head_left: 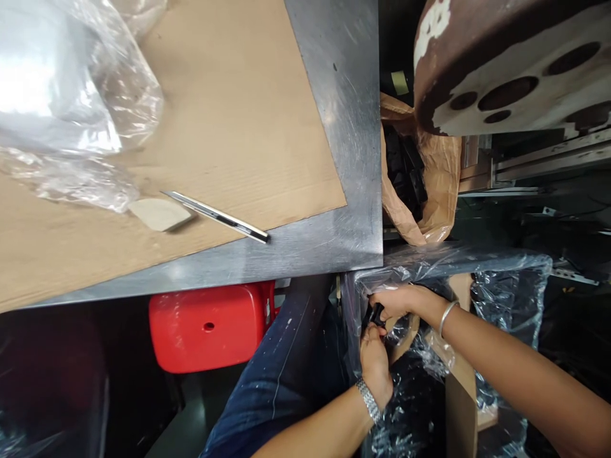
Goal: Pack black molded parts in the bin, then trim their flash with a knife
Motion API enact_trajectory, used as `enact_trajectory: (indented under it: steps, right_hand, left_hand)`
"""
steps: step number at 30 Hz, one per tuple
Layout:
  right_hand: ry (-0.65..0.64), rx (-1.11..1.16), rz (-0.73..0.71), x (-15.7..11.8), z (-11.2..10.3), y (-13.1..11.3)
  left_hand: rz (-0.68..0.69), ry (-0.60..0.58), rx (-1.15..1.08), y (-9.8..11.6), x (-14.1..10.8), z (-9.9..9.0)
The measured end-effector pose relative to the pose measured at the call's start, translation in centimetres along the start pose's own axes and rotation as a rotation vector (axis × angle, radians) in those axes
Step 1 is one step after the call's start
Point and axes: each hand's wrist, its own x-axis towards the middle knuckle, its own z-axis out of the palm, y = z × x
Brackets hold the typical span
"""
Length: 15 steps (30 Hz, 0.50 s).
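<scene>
Both hands reach down into a box [461,413] lined with clear plastic, on my right side. My right hand [396,301], with a bangle at the wrist, has its fingers closed on a small black part [375,314]. Just below it, my left hand [375,361], with a metal watch on the wrist, pinches the lower end of the same black part. The fingers partly cover the part, and its exact kind cannot be made out. Around the hands are crumpled clear plastic [432,353] and cardboard dividers; black pieces seem to lie under the plastic.
A metal table [353,159] bears a cardboard sheet [238,114], a utility knife [219,217], a pale block [160,214] and a plastic bag [71,83]. A paper sack [442,184] holds black parts. A red stool [205,331] stands below; a worn machine wheel [515,70] overhangs the upper right.
</scene>
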Motion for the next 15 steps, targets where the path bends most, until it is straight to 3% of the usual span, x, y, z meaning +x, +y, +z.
enact_trajectory:
  steps: [5,10,15]
  right_hand:
    - [0.002,-0.041,0.026,0.6,-0.1,-0.3]
    - [0.137,-0.008,0.052,1.3,-0.1,0.1]
    - [0.24,0.076,0.12,1.3,0.6,0.3]
  left_hand:
    - [0.06,-0.021,0.086,0.5,0.2,0.1]
    - [0.161,-0.05,0.208,1.2,-0.1,-0.1]
    - [0.269,-0.184,0.277,1.1,-0.7,-0.3]
